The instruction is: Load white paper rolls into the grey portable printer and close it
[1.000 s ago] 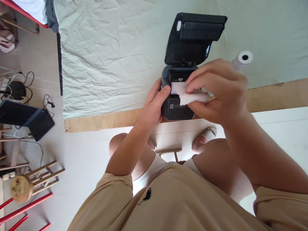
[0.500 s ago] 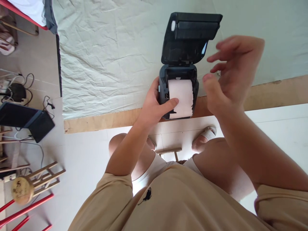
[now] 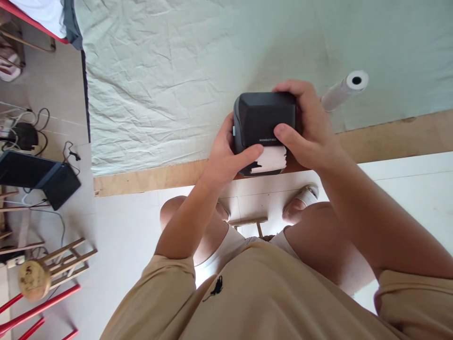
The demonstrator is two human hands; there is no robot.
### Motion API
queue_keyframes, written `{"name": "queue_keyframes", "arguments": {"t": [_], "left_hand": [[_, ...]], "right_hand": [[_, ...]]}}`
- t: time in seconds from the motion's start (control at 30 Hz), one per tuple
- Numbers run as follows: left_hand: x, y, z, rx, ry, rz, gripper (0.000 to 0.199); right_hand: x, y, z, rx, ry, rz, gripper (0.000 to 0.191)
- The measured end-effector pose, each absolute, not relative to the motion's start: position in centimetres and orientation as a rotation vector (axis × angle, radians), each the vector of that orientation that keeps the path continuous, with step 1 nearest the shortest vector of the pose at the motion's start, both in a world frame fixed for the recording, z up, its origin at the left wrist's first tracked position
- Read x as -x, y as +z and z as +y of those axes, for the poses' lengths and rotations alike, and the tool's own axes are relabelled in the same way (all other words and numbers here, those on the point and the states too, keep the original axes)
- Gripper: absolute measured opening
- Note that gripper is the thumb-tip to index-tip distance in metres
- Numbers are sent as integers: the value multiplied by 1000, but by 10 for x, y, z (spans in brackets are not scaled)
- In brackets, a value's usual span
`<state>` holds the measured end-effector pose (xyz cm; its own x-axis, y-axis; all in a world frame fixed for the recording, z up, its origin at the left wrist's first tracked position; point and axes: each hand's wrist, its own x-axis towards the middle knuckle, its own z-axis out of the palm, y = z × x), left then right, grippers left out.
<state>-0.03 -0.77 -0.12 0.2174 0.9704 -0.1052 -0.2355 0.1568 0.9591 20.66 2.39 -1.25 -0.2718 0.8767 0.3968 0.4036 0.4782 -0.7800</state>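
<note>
A dark label printer (image 3: 266, 113) is at the table's front edge with its lid down. From under the lid's front edge a strip of white paper (image 3: 274, 159) sticks out, its sides torn and ragged. My left hand (image 3: 230, 153) grips the printer's left side, its thumb on the paper. Wrapped round the right side, my right hand (image 3: 307, 125) has its thumb on the lid beside the lettering and its fingers over the back corner. A white paper roll (image 3: 341, 92) with a dark core lies just beyond my right hand.
A pale green cloth (image 3: 159, 85) covers the table, with a bare wooden edge (image 3: 152, 179) at the front. On the floor at the left are a wooden stool (image 3: 34, 279), red bars, cables and a dark open device (image 3: 60, 184). My knees are below the edge.
The printer's lid has swung down over the paper roll inside. My right hand has moved left from the air onto the printer, and the white roll behind it has come into view.
</note>
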Motion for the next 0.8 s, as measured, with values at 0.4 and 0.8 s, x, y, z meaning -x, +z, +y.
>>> {"name": "queue_keyframes", "arguments": {"t": [0.4,0.8], "left_hand": [[-6,8,-9,-874,1049,893,45],[-5,4,-6,-900,1067,785,45]], "right_hand": [[-212,-31,29,963,747,-1851,70],[-210,-35,29,977,734,-1811,70]]}}
